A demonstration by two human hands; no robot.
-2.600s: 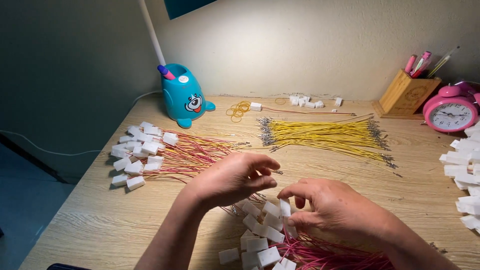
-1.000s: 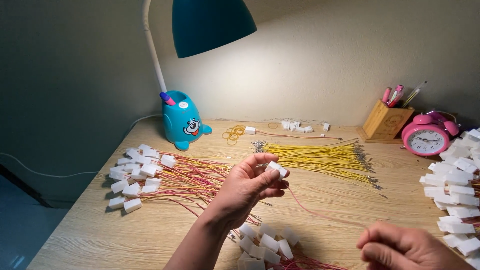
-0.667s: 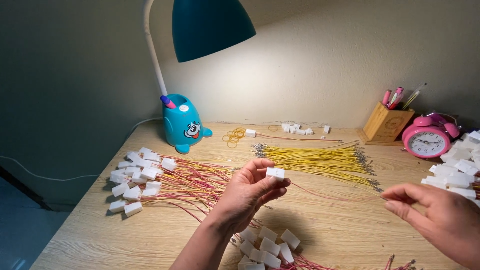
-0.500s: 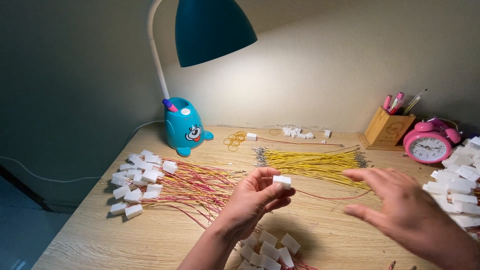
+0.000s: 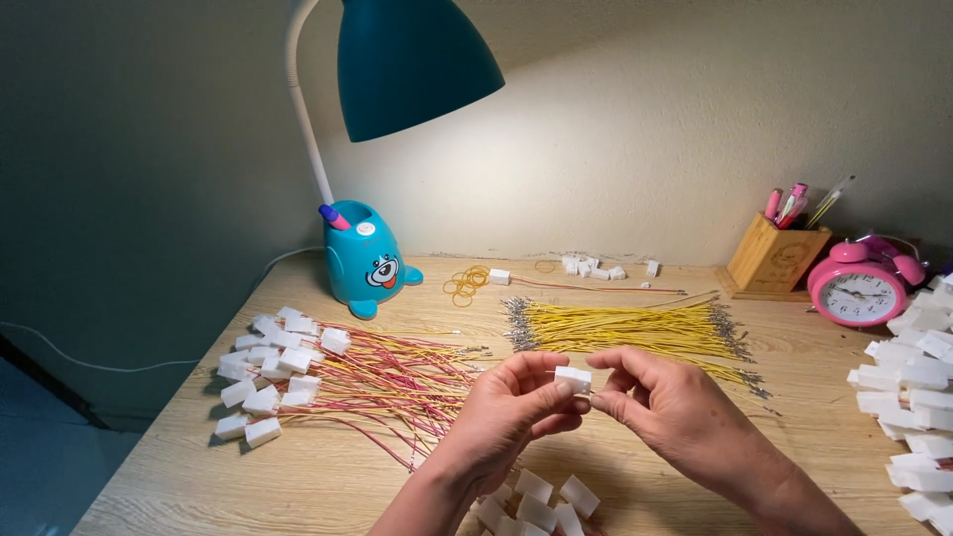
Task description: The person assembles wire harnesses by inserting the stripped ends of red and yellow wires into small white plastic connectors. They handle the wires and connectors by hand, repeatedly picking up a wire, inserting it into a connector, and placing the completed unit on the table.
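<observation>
A small white connector housing (image 5: pixel 573 378) is held above the wooden desk (image 5: pixel 328 476), pinched between the thumb and fingertips of the left hand (image 5: pixel 511 412). The right hand (image 5: pixel 670 412) is set just beside it, thumb and forefinger pressed together at the connector's right face. What is gripped there is too fine to be made out; possibly a thin wire end.

Directly below the hands, at the near edge of the desk, a small heap of loose white connectors (image 5: pixel 536 496) is seen. To the left, a fan of red-and-yellow wires with white connectors fitted (image 5: pixel 328 382) is laid out, the connector ends pointing left. Behind the hands, a bundle of yellow wires with metal terminals (image 5: pixel 625 328) is spread across the desk. A further pile of white connectors (image 5: pixel 908 397) is recorded at the right edge.

At the back of the desk are noted: a teal desk lamp with a cartoon-animal base (image 5: pixel 365 263), a few yellow rubber bands (image 5: pixel 464 283), a wooden pen holder (image 5: pixel 774 260) and a pink alarm clock (image 5: pixel 859 290).
</observation>
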